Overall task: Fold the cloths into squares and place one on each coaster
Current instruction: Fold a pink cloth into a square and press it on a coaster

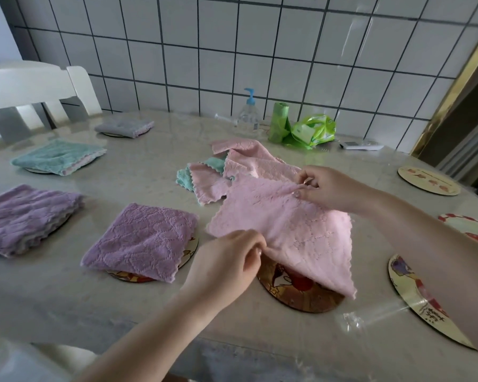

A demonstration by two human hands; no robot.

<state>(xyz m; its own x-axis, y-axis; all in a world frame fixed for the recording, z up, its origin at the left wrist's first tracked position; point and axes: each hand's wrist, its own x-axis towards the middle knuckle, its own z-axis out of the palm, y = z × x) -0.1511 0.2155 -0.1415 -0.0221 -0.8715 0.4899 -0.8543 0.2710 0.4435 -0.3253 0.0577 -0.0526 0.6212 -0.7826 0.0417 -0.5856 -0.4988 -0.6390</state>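
Both hands pinch the fluffy pink microfibre cloth (287, 227): left hand (226, 260) its near edge, right hand (329, 188) the far one (cloth slung between), round brown picture coaster (295, 293) directly beneath.

Soft, even daylight fills the scene, fairly bright and slightly cool, with no hard shadows. It seems to come from the right, where a pale streak of glare runs down the tiled wall (353, 37). The table (138, 172) wears a glossy clear cover that throws broad white sheen along its far left edge and sharp glints at its near right edge. Shadows under the cloths are faint and short. Wide-angle distortion bends the tile lines and curves the table's rim (most strongly toward the corners). The white chair (33, 86) at the far left edge looks smeared and overexposed; detail is generally soft.
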